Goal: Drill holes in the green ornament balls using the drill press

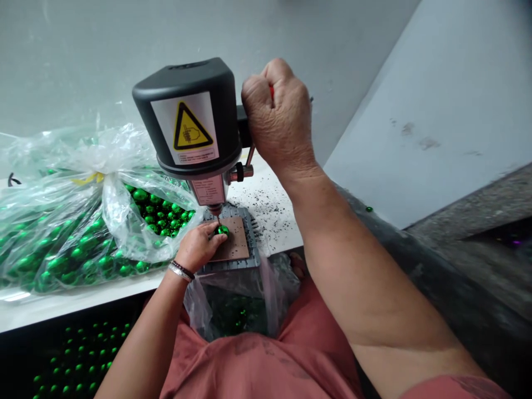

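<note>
My left hand (198,243) pinches a shiny green ball (224,230) on a small brown board (238,244). That board lies on the grey metal base (252,257) of a bench drill press (143,105). The thin drill bit (218,220) points down at the ball; whether it has entered the surface I cannot tell. Up beside the black motor housing, my right hand (280,113) is closed around the press's feed handle (271,93), of which only a bit of red shows. The palm side of that hand is hidden.
A clear plastic bag (118,213) full of green balls lies left of the press on the white table (276,224). Dark shavings are scattered to the right. Below the table edge, another plastic bag (272,299) hangs, and more green balls (78,367) sit at lower left.
</note>
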Available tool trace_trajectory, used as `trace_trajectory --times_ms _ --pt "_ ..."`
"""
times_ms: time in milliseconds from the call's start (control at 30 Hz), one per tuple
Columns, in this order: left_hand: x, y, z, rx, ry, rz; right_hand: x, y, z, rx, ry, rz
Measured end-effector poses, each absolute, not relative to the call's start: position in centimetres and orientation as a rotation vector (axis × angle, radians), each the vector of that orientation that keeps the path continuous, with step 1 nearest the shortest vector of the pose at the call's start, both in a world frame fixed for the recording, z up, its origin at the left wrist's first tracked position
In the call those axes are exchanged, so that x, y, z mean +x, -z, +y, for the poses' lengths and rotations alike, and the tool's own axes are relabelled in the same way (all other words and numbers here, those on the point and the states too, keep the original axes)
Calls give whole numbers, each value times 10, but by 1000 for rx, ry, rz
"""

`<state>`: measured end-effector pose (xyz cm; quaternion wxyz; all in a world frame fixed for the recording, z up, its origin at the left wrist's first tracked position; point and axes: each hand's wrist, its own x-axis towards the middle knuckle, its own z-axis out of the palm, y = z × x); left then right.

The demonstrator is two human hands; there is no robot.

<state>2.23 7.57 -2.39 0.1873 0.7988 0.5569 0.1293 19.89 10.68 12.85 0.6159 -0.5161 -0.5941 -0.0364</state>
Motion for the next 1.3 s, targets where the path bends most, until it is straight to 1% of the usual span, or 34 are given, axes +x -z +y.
trace_trajectory --times_ms 200,367,500,700,900,1033,1300 --pt "22 29 73 2201 -414 1605 200 -131 102 -1302 141 -1380" --pt "22 30 73 2183 -423 1603 195 -124 83 -1213 214 -1370" --pt "22 28 74 2185 -404 1594 192 -111 62 -1135 339 -1376" --pt "21 29 74 2198 -413 1566 190 -79 35 -1229 519 -1395" --pt "21 34 75 2226 -402 1584 191 -57 25 -1194 623 -1437" --pt "21 36 74 2232 -410 1611 190 -49 25 -1169 630 -1422" --pt "21 34 71 2227 -413 1601 185 -31 25 -1130 540 -1372"
